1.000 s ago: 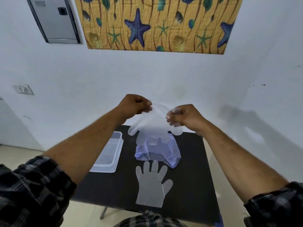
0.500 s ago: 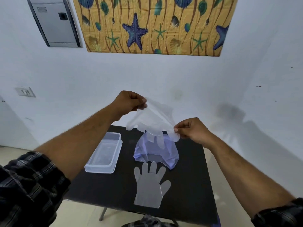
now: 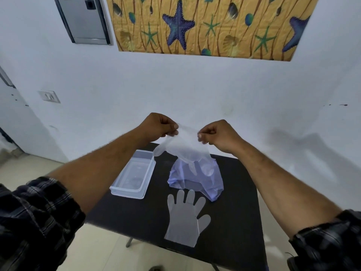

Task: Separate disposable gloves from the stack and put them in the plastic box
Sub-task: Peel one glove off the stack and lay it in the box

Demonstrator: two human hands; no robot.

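Two hands are raised above the black table (image 3: 234,222): the left hand (image 3: 158,125) and right hand (image 3: 218,134) are pinched shut on the cuff of a thin clear disposable glove (image 3: 183,147), whose long axis hangs downward. The clear rectangular plastic box (image 3: 134,173) lies at seven o'clock, nearer the left hand.

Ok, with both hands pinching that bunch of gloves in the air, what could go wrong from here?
1. The held gloves are thin film; the left hand and right hand pulling apart could tear one, or several may stay stuck together.
2. The plastic box sits off to the left, not beneath them, so a slipped grip would likely drop gloves onto the blue bag or the black table.
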